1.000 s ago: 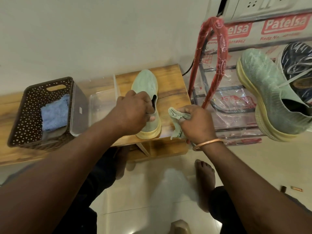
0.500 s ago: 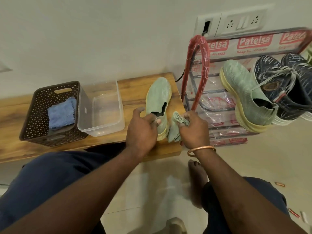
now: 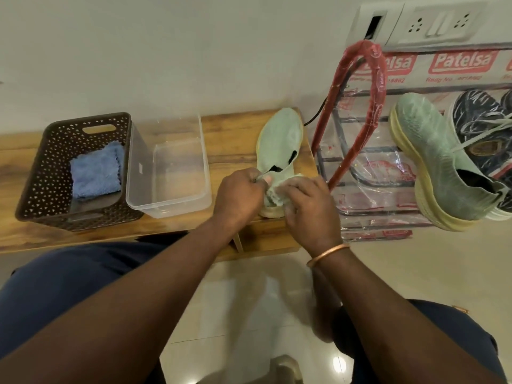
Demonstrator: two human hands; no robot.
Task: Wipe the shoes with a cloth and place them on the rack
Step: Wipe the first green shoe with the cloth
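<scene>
The pale green shoe (image 3: 279, 139) lies on the wooden worktop (image 3: 230, 139), its heel between the two hands. The left hand (image 3: 238, 198) pinches the shoe's heel collar. Right beside it, the right hand (image 3: 307, 206) has its fingers curled over a light cloth (image 3: 277, 196), pressed to the heel. Beyond the right hand stands the rack (image 3: 360, 106), carrying the matching shoe (image 3: 432, 156). Left of the left hand sits a clear tub (image 3: 169, 173).

On the wooden bench (image 3: 227, 139), left to right: brown basket (image 3: 36, 167), clear tub (image 3: 138, 173) just beside it, pale green shoe (image 3: 279, 142); on the neighbouring rack (image 3: 374, 101), matching green shoe (image 3: 437, 162) and dark sneakers (image 3: 476, 117).
</scene>
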